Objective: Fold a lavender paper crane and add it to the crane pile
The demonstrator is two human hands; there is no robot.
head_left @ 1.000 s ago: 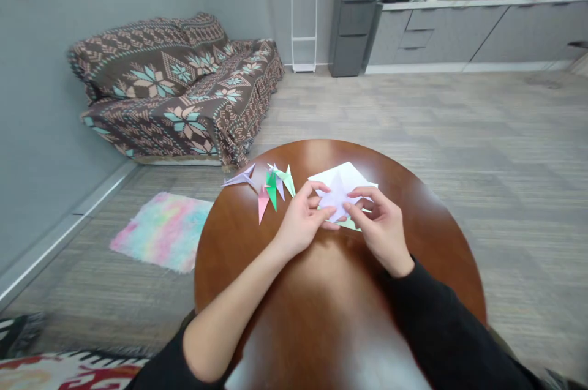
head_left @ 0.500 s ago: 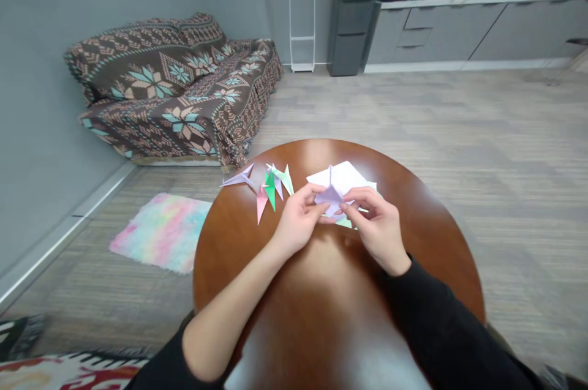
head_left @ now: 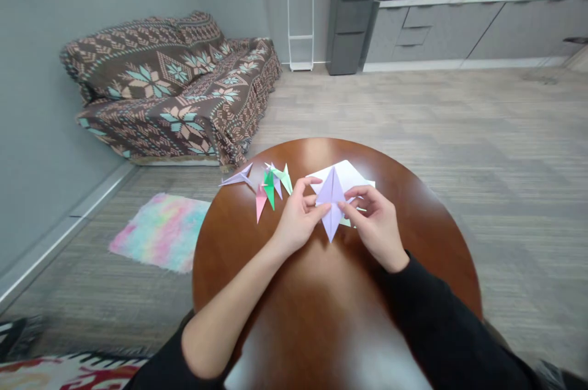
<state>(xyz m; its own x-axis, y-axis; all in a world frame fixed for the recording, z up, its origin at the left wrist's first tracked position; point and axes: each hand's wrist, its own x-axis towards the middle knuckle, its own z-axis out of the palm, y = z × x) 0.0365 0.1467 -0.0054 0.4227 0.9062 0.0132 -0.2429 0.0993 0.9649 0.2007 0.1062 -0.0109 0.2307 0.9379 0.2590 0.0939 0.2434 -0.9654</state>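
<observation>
One diamond-shaped piece of folded lilac paper (head_left: 331,194) is held over a round, brown wooden counter (head_left: 321,316), one tip pointing away from the person, the other toward them. The left hand (head_left: 299,212) pinches its left side; the right hand (head_left: 374,225) pinches its right side, though the grip underneath is hidden and hard to judge. White paper (head_left: 350,174) lies just beyond. To the left lie small folded shapes, including a pink figure (head_left: 261,200) and a bright green figure (head_left: 269,185).
</observation>
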